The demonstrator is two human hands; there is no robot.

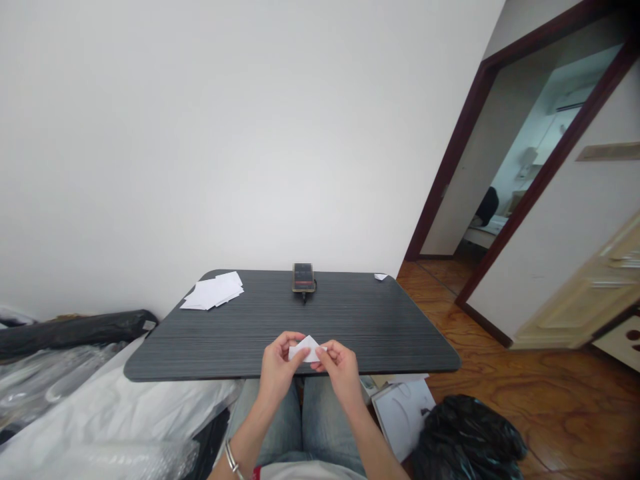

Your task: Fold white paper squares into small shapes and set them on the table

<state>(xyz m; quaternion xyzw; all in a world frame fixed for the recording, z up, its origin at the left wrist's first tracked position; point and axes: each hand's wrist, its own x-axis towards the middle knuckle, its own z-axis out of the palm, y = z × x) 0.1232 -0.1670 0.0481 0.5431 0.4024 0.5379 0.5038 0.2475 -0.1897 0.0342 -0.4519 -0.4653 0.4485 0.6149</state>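
Note:
A small folded piece of white paper [308, 347], with a pointed top and a flat lower edge, is held up between both hands over the table's near edge. My left hand [281, 360] pinches its left end, thumb on the face towards me. At the right end, my right hand [339, 365] grips the paper between thumb and fingers. The fingertips behind the sheet are partly hidden. Below lies the dark wood-grain table [350, 327].
White paper sheets [213, 291] lie loosely stacked at the table's back left. A phone-like device [303, 277] with a cable stands at the back middle. Another small white paper piece [381, 277] rests back right. Beside my legs are a white bag [403, 413] and a black plastic bag [465, 440].

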